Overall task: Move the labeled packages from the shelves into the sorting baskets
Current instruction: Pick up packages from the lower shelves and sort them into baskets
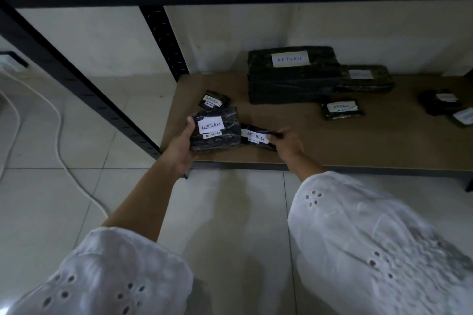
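Packages (291, 79) in glossy black wrap with white handwritten labels (290, 59) lie on the brown shelf (332, 143), centre frame. The left hand (179, 148) grips a RETURN parcel (217, 140) at the shelf's front-left corner; the right hand (288, 142) pinches a slimmer parcel (256, 144) just beside it. Far-right labels are too blurred to read

Glossy crinkled plastic on the packages (289, 87), matt paper labels (290, 59), matt wood-look shelf (320, 140), black metal post (102, 101), smooth floor tiles (230, 202)
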Available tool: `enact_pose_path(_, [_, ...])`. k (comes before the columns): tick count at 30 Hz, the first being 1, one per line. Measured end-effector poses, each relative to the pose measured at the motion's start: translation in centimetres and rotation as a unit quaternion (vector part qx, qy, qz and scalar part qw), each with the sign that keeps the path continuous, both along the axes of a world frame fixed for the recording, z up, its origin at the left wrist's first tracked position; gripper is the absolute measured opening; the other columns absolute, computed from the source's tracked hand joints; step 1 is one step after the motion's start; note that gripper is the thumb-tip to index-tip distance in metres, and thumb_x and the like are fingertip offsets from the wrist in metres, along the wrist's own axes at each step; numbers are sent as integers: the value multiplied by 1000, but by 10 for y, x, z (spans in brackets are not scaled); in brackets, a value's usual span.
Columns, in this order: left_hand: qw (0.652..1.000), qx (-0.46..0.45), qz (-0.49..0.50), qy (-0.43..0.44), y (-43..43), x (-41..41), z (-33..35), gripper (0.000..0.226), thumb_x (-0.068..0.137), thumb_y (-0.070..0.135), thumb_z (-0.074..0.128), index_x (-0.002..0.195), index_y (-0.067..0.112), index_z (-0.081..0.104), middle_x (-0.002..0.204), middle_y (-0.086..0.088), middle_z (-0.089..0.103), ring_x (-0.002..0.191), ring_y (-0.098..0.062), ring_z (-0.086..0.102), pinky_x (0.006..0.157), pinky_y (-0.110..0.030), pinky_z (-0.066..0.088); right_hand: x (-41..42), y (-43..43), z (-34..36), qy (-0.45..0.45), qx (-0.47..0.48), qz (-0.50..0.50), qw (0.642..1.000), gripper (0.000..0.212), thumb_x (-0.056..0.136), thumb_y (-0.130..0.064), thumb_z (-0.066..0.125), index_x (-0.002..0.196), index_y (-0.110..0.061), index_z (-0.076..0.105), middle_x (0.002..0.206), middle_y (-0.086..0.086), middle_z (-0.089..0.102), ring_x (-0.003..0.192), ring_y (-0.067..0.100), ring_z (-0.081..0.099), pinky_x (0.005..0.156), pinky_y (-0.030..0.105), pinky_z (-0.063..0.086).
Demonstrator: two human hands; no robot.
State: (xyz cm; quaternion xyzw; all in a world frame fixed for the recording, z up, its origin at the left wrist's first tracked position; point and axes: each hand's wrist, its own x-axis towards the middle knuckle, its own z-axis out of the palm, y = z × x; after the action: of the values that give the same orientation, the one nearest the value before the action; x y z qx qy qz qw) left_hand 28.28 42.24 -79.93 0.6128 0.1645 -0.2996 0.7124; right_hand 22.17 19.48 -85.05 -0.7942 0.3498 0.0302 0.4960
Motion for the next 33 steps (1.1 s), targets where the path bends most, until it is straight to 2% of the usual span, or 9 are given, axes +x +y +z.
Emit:
enact_pose_path(3, [999, -31, 6, 15, -3, -14, 12, 54, 93, 57, 34, 117, 15, 59, 111, -7, 67, 102, -21, 64, 80, -33, 51, -14, -6, 11, -24, 96, -34, 995, 24, 94, -21, 57, 113, -7, 56, 120, 15, 60, 109, 30, 58, 89, 37, 49])
enact_pose_path(5, [998, -52, 14, 29, -7, -27, 29, 51, 93, 54, 39, 119, 15, 59, 114, -8, 67, 106, -23, 63, 83, -37, 51, -29, -12, 24, -32, 157, -71, 984, 10, 97, -19, 50, 106, -15, 53, 121, 16, 59, 107, 33, 60, 77, 35, 55])
enact_pose_path(8, [994, -92, 7, 60, -14, -55, 68, 42, 94, 37, 50, 125, 10, 54, 120, -13, 64, 109, -25, 62, 86, -41, 51, -61, -20, 59, -6, 219, -129, 967, 13, 101, -25, 41, 90, -26, 47, 110, 10, 59, 79, 21, 64, 51, 22, 47])
enact_pose_path(11, [992, -81, -13, 91, -20, -88, 117, 30, 92, 23, 55, 117, 5, 57, 104, -12, 71, 98, -24, 67, 80, -39, 56, -92, -31, 104, 28, 210, -157, 965, 23, 103, -31, 37, 82, -25, 44, 100, 6, 61, 44, 5, 59, 45, 19, 34])
enact_pose_path(14, [990, -73, -17, 116, -26, -120, 175, 18, 92, 15, 54, 104, 2, 59, 92, -12, 72, 92, -24, 65, 73, -35, 59, -122, -43, 161, 47, 196, -172, 964, 25, 103, -32, 34, 83, -23, 47, 86, 1, 59, 29, -1, 50, 50, 22, 30])
enact_pose_path(18, [983, -108, -26, 146, -31, -155, 249, 23, 93, 13, 51, 110, 1, 58, 101, -15, 70, 100, -28, 63, 90, -41, 51, -154, -47, 242, 44, 195, -172, 965, 28, 103, -27, 35, 80, -21, 48, 73, -2, 58, 27, 1, 48, 49, 22, 28])
enact_pose_path(21, [979, -126, -41, 157, -39, -176, 318, 28, 91, 14, 49, 115, 0, 56, 104, -17, 70, 101, -29, 63, 92, -42, 49, -173, -52, 320, 21, 194, -167, 967, 29, 103, -21, 34, 78, -21, 48, 71, 0, 58, 30, 5, 50, 47, 21, 23])
enact_pose_path(27, [971, -179, -49, 152, -65, -219, 462, 29, 84, 10, 49, 110, -2, 57, 102, -18, 70, 101, -30, 61, 97, -43, 45, -206, -71, 479, -37, 198, -188, 961, 29, 102, -21, 37, 78, -21, 54, 76, -2, 59, 59, 17, 55, 53, 22, 35])
enact_pose_path(33, [961, -236, -73, 124, -90, -251, 562, 30, 85, 11, 48, 110, -3, 58, 106, -19, 69, 94, -30, 68, 84, -43, 56, -239, -95, 588, -99, 199, -219, 950, 28, 101, -25, 42, 74, -19, 51, 71, -1, 56, 58, 14, 52, 51, 21, 34])
